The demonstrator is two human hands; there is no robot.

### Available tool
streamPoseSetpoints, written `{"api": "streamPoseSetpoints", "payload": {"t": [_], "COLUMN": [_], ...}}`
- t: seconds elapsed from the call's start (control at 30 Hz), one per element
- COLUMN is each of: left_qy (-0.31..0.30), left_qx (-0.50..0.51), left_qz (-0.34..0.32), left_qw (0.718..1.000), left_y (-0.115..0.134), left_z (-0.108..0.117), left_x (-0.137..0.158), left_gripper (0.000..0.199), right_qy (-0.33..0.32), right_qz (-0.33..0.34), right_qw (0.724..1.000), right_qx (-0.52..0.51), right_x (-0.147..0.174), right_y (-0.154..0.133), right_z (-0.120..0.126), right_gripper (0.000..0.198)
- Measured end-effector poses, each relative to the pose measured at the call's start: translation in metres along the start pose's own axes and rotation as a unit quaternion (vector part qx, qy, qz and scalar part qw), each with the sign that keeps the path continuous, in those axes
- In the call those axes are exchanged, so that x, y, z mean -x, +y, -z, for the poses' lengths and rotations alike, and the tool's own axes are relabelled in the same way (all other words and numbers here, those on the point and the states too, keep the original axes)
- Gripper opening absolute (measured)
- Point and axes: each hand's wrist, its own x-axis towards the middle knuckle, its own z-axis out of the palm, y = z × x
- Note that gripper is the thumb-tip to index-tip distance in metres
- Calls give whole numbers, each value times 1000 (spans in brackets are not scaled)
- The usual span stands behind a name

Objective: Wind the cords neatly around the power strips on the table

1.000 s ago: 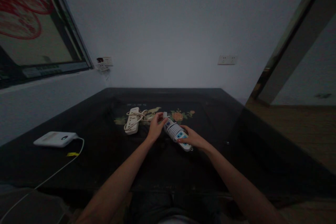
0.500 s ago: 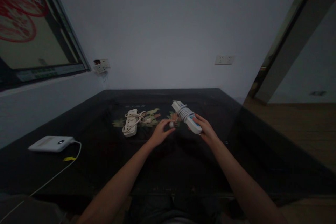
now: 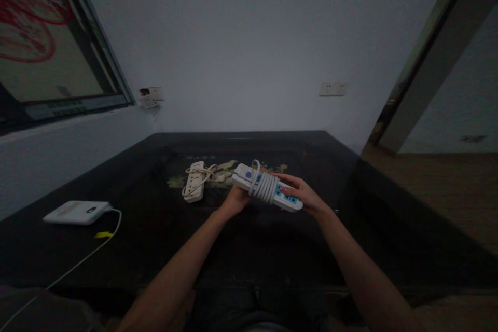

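Observation:
My right hand point(image 3: 305, 194) is closed on the right end of a white power strip point(image 3: 243, 174) with blue sockets, held tilted above the table. Its thumb lies on the sockets. A pale grey power cord point(image 3: 265, 188) wraps round the strip's middle in several coils, and one loop of it stands up at the far edge. My left hand point(image 3: 236, 201) is at the strip's left part, with its fingers hidden behind and under the strip. The cord's plug is out of sight. To the left, a second white power strip point(image 3: 190, 187) lies on the table, its cord looped loosely over it.
The black glossy table point(image 3: 155, 249) has a floral print. At its left lies a white power bank point(image 3: 75, 212) with a white cable point(image 3: 83, 259) and a yellow tag point(image 3: 104, 235). Wall sockets point(image 3: 332, 89) sit on the wall behind, and a window point(image 3: 58, 46) is at the left.
The right hand has brought the wrapped strip left and turned it more level. The left hand, earlier visible with the plug at its fingers, is now partly behind the strip, and the plug is hidden.

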Motion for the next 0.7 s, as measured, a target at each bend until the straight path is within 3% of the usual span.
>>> {"api": "streamPoseSetpoints", "payload": {"t": [0.17,0.27,0.47,0.57,0.7], "left_qy": [-6,-9,77,104,96], "left_qx": [12,60,207,205,225], "left_qz": [-10,-1,129,137,139], "left_qw": [1000,998,967,964,960], "left_y": [7,12,4,2,12], "left_z": [-1,-3,1,9,17], "left_x": [2,2,-7,-10,-7], "left_gripper": [58,56,33,26,25], "right_qy": [36,42,-14,-52,-89], "right_qz": [4,5,-6,-13,-25], "right_qw": [998,998,1000,998,995], "right_qx": [-42,-51,-11,17,31], "right_x": [-1,0,4,5,7], "right_y": [-1,-3,-6,-6,-8], "right_z": [8,13,19,20,21], "right_gripper": [49,50,54,53,55]}}
